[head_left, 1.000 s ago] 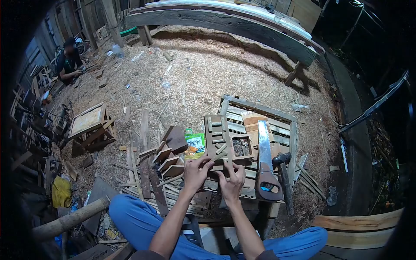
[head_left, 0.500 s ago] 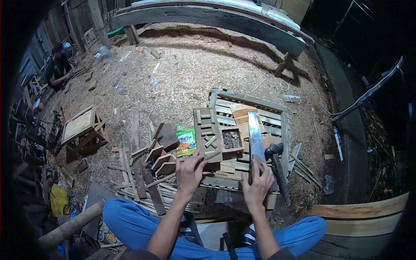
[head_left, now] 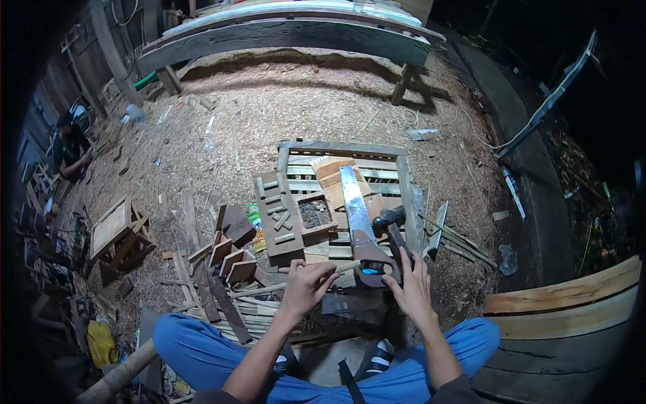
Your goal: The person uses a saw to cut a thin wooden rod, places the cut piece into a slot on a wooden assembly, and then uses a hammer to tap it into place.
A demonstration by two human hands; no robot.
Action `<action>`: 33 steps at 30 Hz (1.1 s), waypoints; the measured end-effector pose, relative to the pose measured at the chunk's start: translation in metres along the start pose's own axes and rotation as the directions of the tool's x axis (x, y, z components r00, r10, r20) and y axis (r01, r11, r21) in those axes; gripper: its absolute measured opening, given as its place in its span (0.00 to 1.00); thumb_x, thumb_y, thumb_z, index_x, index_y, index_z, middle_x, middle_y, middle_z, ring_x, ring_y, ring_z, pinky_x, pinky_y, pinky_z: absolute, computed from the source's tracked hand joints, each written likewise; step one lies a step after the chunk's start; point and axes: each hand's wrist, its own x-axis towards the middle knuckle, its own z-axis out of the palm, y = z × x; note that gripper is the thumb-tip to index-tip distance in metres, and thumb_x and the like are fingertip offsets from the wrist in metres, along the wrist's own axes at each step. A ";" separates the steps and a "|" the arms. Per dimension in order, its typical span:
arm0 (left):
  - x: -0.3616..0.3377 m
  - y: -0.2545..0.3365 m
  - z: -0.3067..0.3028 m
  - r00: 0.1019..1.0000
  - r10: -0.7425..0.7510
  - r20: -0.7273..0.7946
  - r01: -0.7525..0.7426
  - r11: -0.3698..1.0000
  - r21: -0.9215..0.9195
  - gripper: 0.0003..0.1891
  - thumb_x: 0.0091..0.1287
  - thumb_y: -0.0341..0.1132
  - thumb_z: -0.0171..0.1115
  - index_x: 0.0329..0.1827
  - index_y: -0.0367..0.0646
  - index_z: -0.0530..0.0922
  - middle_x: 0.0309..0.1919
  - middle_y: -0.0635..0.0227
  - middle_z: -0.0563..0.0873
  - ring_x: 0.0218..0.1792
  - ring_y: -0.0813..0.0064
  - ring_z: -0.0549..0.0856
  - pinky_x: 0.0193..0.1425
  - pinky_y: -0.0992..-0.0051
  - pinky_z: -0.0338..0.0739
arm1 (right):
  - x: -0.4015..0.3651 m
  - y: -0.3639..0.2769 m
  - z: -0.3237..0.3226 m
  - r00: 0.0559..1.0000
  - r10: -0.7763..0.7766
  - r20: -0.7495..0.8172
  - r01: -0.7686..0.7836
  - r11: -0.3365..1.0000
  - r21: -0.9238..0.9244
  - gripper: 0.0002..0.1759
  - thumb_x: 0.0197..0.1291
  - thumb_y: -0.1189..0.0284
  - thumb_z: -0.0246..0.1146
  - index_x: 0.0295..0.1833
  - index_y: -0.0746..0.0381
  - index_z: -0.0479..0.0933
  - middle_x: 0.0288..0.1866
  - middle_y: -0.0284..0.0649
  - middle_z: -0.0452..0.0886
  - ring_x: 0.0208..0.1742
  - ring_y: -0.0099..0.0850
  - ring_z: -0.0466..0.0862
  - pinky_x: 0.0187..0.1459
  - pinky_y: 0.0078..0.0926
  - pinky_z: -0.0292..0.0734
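Observation:
My left hand (head_left: 304,288) is closed in a pinch around a thin wooden stick (head_left: 347,266), whose pale end points right toward the saw handle. My right hand (head_left: 415,289) has its fingers apart, right at the hammer handle and the saw's grip. The handsaw (head_left: 356,209) lies blade away from me on a slatted wooden frame (head_left: 346,147). Beside it on the right rests a hammer (head_left: 390,219) with a dark head. Left of the saw, a brown board (head_left: 267,222) carries several short wooden pegs. Next to that board stands a small wooden box (head_left: 316,212) with dark bits inside.
Cut wooden pieces (head_left: 235,256) and loose strips lie at the left, by a green packet (head_left: 254,217). A small wooden stool (head_left: 121,229) stands farther left. Someone else (head_left: 70,148) sits at the far left. A long bench (head_left: 289,37) crosses the back; planks (head_left: 565,296) lie right.
The view has shifted, moving the frame and tools leftward. My left hand has come off the pegged board and now holds the stick near the saw handle. My right hand has left the saw.

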 end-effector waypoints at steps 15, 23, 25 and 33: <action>0.028 0.045 0.036 0.987 0.049 0.150 -0.066 0.992 0.107 0.12 0.69 0.37 0.75 0.53 0.48 0.89 0.58 0.67 0.91 0.47 0.67 0.86 0.59 0.66 0.70 | -0.005 0.062 0.000 1.000 0.013 -0.020 -0.010 0.990 0.139 0.37 0.65 0.69 0.71 0.78 0.65 0.69 0.55 0.56 0.82 0.52 0.56 0.83 0.56 0.54 0.78; 0.025 0.034 0.042 0.974 0.002 0.227 -0.025 0.995 0.099 0.12 0.69 0.37 0.74 0.54 0.50 0.88 0.56 0.70 0.91 0.48 0.69 0.89 0.59 0.65 0.70 | 0.007 0.074 0.011 0.979 -0.079 -0.186 0.118 0.970 0.213 0.30 0.65 0.69 0.70 0.72 0.66 0.78 0.41 0.51 0.85 0.45 0.48 0.84 0.45 0.49 0.80; 0.026 0.037 0.043 0.977 -0.007 0.214 -0.014 0.995 0.098 0.12 0.69 0.37 0.74 0.54 0.50 0.88 0.56 0.70 0.92 0.48 0.69 0.89 0.59 0.65 0.70 | 0.017 0.072 0.013 0.973 -0.107 -0.205 0.150 0.967 0.207 0.29 0.65 0.69 0.70 0.71 0.66 0.79 0.40 0.50 0.85 0.45 0.47 0.84 0.44 0.48 0.80; 0.026 0.033 0.038 0.992 -0.013 0.127 0.001 0.996 0.092 0.13 0.67 0.37 0.76 0.53 0.49 0.89 0.52 0.72 0.93 0.43 0.71 0.87 0.57 0.67 0.70 | 0.092 0.047 0.029 0.933 -0.155 -0.325 0.233 0.948 0.217 0.25 0.67 0.71 0.69 0.68 0.64 0.79 0.45 0.50 0.87 0.48 0.50 0.84 0.47 0.49 0.80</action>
